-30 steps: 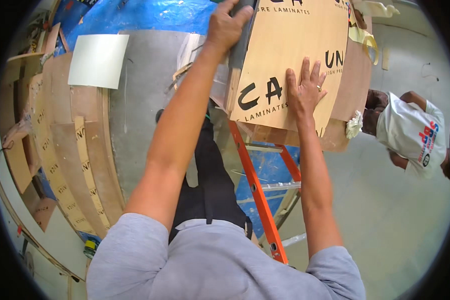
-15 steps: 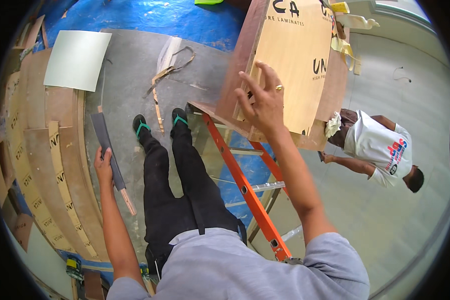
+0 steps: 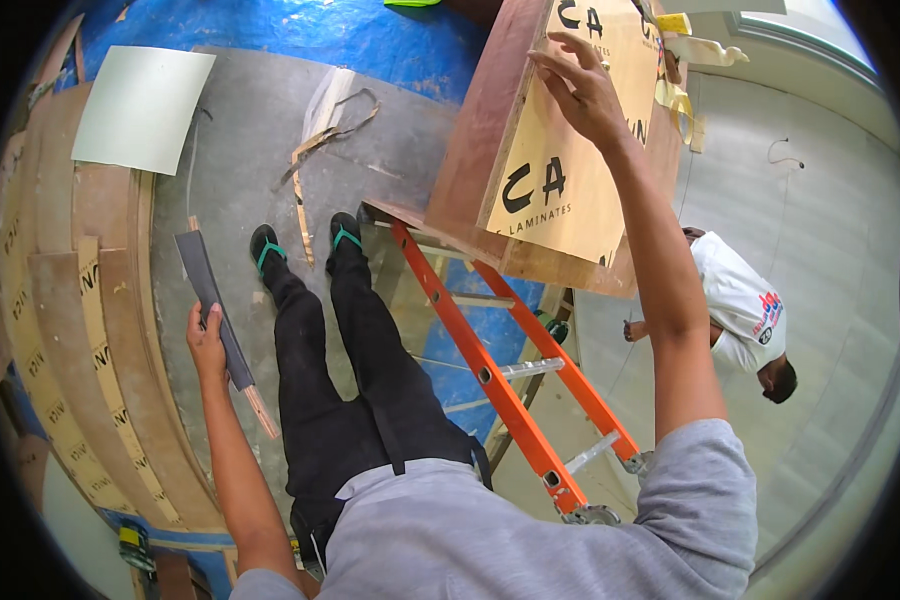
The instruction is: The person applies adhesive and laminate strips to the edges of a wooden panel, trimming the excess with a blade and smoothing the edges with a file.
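Observation:
A wooden strip wrapped in dark grey sandpaper, a sanding stick, is in the grip of my left hand beside my left leg. Bare wood pokes out at both of its ends. My right arm reaches up and away to a box-like wooden piece faced with a printed tan laminate sheet. Over the left edge of that sheet, toward its far end, is my right hand, fingers stretched out and holding nothing. Whether the fingertips touch the edge I cannot tell.
An orange ladder stands right of my legs, beneath the wooden piece. Plywood boards and a pale green sheet lie at left. Torn strips litter the floor. Another person is at right.
My right hand has moved farther along the laminate edge, away from me. More of the laminate's near part shows. My left hand keeps hold of the sanding stick. The other person has shifted position.

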Tool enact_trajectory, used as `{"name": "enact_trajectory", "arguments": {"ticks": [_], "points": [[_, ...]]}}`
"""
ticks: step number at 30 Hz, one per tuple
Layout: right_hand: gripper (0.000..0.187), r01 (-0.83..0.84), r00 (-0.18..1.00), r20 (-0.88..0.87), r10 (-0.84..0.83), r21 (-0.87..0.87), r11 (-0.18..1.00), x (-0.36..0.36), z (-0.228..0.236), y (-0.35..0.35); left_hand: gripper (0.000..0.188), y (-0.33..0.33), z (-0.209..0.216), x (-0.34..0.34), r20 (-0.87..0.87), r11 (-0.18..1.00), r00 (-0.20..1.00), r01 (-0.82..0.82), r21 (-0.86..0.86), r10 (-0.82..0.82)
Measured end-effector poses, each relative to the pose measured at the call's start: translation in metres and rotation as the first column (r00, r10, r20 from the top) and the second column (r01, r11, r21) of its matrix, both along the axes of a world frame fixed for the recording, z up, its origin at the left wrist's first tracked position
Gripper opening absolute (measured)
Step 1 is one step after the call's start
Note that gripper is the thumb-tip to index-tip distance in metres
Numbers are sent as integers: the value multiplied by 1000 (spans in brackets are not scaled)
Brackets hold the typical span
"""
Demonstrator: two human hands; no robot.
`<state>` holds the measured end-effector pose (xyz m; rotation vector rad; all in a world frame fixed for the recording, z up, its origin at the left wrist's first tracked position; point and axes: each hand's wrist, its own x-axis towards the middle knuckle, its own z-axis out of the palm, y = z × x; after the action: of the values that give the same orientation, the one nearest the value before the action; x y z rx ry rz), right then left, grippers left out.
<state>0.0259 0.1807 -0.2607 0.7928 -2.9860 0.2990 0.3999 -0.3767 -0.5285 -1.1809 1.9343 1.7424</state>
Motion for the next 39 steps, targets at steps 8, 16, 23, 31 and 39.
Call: {"name": "enact_trajectory", "arguments": {"ticks": [8, 16, 23, 31, 39], "points": [[34, -176, 963, 223, 149, 108, 978, 43, 30, -14, 60, 2, 11, -1, 51, 999, 998, 30, -20, -29], [38, 202, 979, 15, -202, -144, 969, 97, 20, 38, 69, 31, 24, -53, -8, 984, 985, 174, -39, -174], [87, 737, 669, 54, -742, 87, 671, 114, -41, 90, 54, 230, 166, -148, -363, 912, 890, 363, 192, -278], [84, 743, 669, -89, -738, 55, 667, 113, -38, 76, 48, 337, 221, -240, -613, 787, 520, 534, -310, -595], [78, 768, 640, -103, -761, 71, 636, 111, -34, 76, 49, 365, 208, -332, -610, 799, 562, 560, -218, -560]]}}
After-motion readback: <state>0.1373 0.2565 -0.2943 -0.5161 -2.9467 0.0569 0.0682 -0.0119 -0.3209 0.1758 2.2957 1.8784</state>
